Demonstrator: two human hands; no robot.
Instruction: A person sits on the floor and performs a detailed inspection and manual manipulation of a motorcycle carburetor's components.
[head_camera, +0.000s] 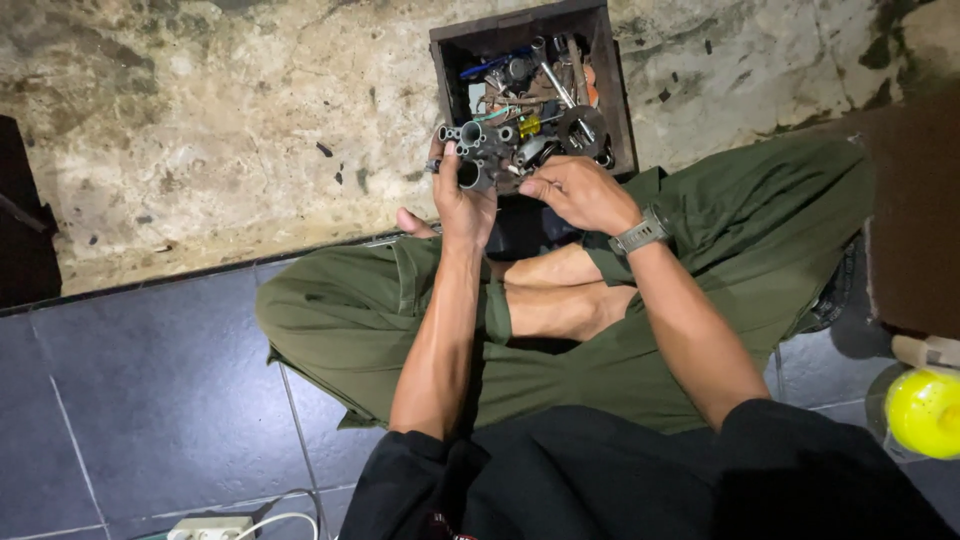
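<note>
Held part: a dark grey cast-metal engine part with several round tube openings (478, 152), raised just in front of the near edge of the box.
Left hand: the left hand (462, 200) is clamped around the part's lower end, fingers wrapped behind it and thumb on the near side.
Right hand: the right hand (578, 192) has its fingertips pinched together at the part's right side; what they grip is too small to tell. A grey wristwatch (640, 236) sits on that wrist.
Box: a square dark wooden box (612, 90) full of loose metal tools and fittings, standing on stained bare concrete (220, 120).
Edges: the concrete meets dark floor tiles (140, 390) along a straight line left of the knee.
Open room: bare concrete lies left of the box; crossed legs in olive-green trousers (340, 310) fill the space beneath the hands.
Right margin: a yellow round object (922, 412).
</note>
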